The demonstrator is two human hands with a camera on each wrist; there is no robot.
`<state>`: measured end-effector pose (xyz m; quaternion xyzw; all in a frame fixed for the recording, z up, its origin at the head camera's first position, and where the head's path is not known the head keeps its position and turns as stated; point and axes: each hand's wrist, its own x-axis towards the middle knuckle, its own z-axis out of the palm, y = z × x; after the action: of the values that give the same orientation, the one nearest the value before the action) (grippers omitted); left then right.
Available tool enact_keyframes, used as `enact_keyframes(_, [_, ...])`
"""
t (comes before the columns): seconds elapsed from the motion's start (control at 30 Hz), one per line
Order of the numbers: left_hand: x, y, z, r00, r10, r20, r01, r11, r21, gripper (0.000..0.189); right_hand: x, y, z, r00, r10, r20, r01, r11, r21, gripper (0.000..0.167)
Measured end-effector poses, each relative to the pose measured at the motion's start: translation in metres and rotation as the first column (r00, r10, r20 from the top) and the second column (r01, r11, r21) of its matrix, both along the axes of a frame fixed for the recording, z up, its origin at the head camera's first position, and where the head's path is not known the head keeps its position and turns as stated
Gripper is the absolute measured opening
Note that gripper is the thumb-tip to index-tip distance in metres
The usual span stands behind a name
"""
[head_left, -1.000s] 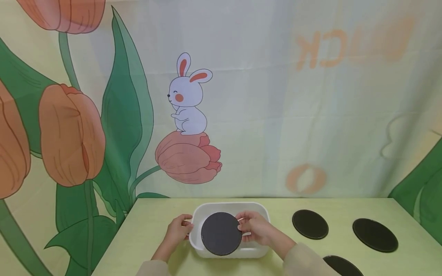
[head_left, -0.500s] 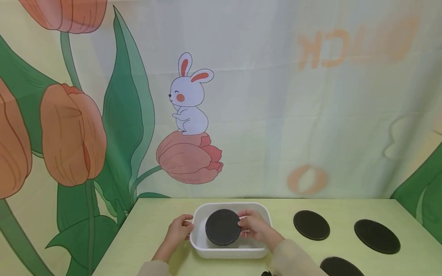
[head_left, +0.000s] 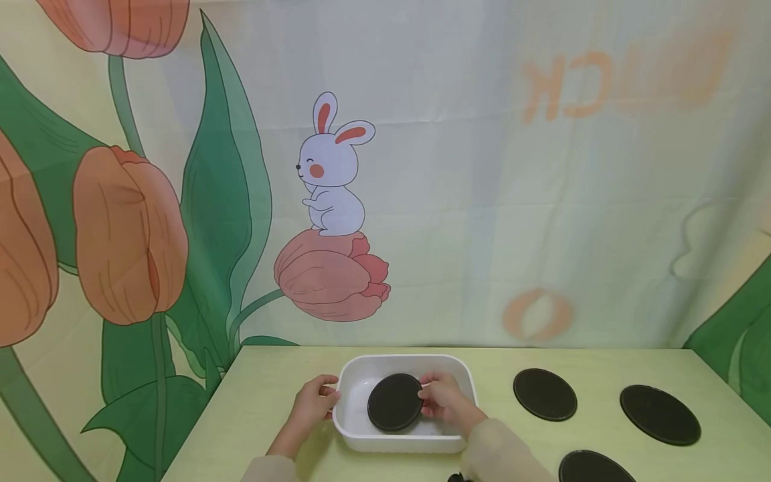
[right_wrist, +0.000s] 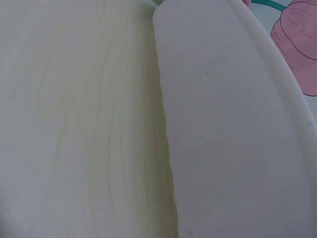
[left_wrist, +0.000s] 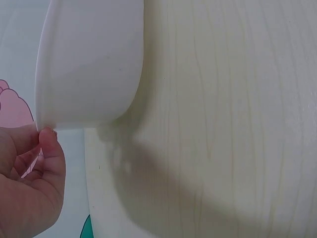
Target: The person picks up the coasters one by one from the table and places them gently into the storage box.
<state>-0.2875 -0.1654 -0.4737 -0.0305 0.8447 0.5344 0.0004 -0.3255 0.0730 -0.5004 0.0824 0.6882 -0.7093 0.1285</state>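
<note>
A white rectangular basin (head_left: 397,443) stands on the table, and its left end is where my left hand (head_left: 311,404) pinches the rim. The left wrist view shows that grip up close, thumb and fingers (left_wrist: 49,144) at the basin's edge. Inside the basin, my right hand (head_left: 448,400) holds a round black coaster (head_left: 394,402) by its right edge. The coaster is tilted, its broad face toward the head camera. In the right wrist view the basin's outer wall (right_wrist: 228,114) fills much of the picture and hides the coaster and most of the hand.
To the right on the pale wood-grain table (head_left: 482,462) lie more round black coasters: one near the basin (head_left: 545,394), one farther right (head_left: 660,414), one at the front edge (head_left: 593,467). A printed curtain (head_left: 434,201) hangs behind the table.
My right hand has moved the coaster lower into the basin and slightly to the right, changing its tilt. The left hand keeps its hold on the rim.
</note>
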Motion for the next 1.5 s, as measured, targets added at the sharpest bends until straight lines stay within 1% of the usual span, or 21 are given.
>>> enact_keyframes(0.1, [0.001,0.000,0.002,1.000,0.001,0.007,-0.001,1.000,-0.002,0.030,0.000,-0.001,-0.002,1.000,-0.023,0.004,0.023,1.000,0.022,0.027])
enact_keyframes(0.37, [0.002,0.001,0.003,1.000,-0.001,0.005,0.001,1.000,0.000,0.030,0.003,0.000,0.000,0.998,-0.064,-0.015,0.065,0.987,0.146,0.035])
enact_keyframes(0.6, [0.002,0.002,0.003,1.000,-0.009,-0.007,0.009,1.000,0.001,0.030,0.002,0.000,0.000,0.998,-0.056,-0.038,0.061,0.984,0.167,0.038])
enact_keyframes(0.73, [0.002,0.002,0.002,1.000,-0.004,0.000,0.004,1.000,-0.002,0.030,0.003,0.004,0.003,0.998,-0.019,-0.058,0.028,0.985,0.168,0.038])
enact_keyframes(0.93, [0.002,0.002,0.001,1.000,0.006,0.001,-0.006,1.000,-0.013,0.030,0.010,0.014,0.020,0.993,0.082,-0.088,-0.061,0.974,0.218,0.031])
enact_keyframes(1.13, [0.002,0.001,0.001,1.000,0.003,-0.002,-0.003,1.000,-0.010,0.030,0.019,0.029,0.036,0.987,0.135,-0.084,-0.117,0.975,0.192,0.028])
enact_keyframes(1.3, [0.001,0.001,0.000,1.000,0.010,0.003,-0.010,1.000,-0.005,0.030,0.026,0.041,0.043,0.974,0.201,-0.104,-0.182,0.970,0.163,0.029])
enact_keyframes(1.5, [0.000,0.002,0.001,1.000,0.011,0.009,-0.011,1.000,-0.006,0.030,0.042,0.060,0.051,0.949,0.290,-0.128,-0.268,0.950,0.160,0.028])
